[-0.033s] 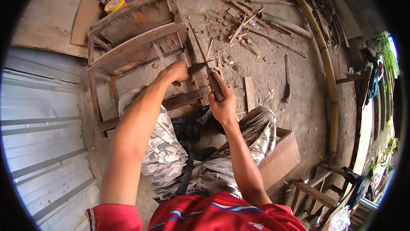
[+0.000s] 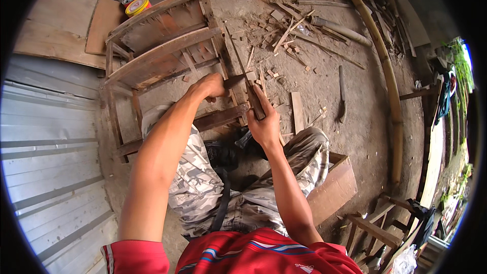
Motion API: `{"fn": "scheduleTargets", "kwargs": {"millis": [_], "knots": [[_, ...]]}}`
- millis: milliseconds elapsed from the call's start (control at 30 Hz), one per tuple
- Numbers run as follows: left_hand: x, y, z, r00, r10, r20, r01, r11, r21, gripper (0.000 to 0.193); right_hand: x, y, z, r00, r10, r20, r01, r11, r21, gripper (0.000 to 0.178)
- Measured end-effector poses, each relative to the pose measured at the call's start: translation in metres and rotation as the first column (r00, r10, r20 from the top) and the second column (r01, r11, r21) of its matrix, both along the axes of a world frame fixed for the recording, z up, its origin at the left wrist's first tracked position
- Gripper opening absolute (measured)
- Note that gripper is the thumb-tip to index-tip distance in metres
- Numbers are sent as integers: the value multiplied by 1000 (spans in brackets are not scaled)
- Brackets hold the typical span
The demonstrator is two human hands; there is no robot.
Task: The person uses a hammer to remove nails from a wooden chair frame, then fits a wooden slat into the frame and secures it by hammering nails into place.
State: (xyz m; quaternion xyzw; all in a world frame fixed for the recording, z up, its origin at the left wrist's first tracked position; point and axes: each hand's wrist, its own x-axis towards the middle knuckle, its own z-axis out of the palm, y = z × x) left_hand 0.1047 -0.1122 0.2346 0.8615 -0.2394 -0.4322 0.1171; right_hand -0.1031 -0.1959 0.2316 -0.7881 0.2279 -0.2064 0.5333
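Note:
My right hand (image 2: 266, 124) is closed round the wooden handle of a handsaw (image 2: 256, 103), index finger stretched along it. The thin blade runs away from me and slightly left, seen nearly edge-on. My left hand (image 2: 209, 86) is closed on a short dark piece of wood (image 2: 233, 81), whose right end meets the saw blade just beyond the handle. Both hands are above the near right part of an old wooden chair frame (image 2: 167, 73), which lies between my legs and beyond. The left fingertips are partly hidden, and so is the exact contact between blade and wood.
Scattered wood offcuts (image 2: 291, 30) and sticks cover the dirt floor ahead. A machete-like blade (image 2: 342, 91) and a flat board (image 2: 297, 112) lie to the right, with a long bamboo pole (image 2: 388, 79) farther over. A wooden box (image 2: 335, 188) stands by my right leg; corrugated metal sheeting (image 2: 50, 157) is at left.

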Motion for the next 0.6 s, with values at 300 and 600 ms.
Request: {"fn": "scheduleTargets", "kwargs": {"millis": [300, 600], "knots": [[-3, 7, -48, 778, -188, 600, 256, 966, -30, 34, 18, -6, -6, 998, 46, 48, -45, 999, -20, 63], [-8, -3, -21, 851, -151, 503, 151, 988, 40, 17, -36, 9, 35, 998, 51, -43, -54, 995, -81, 65]]}}
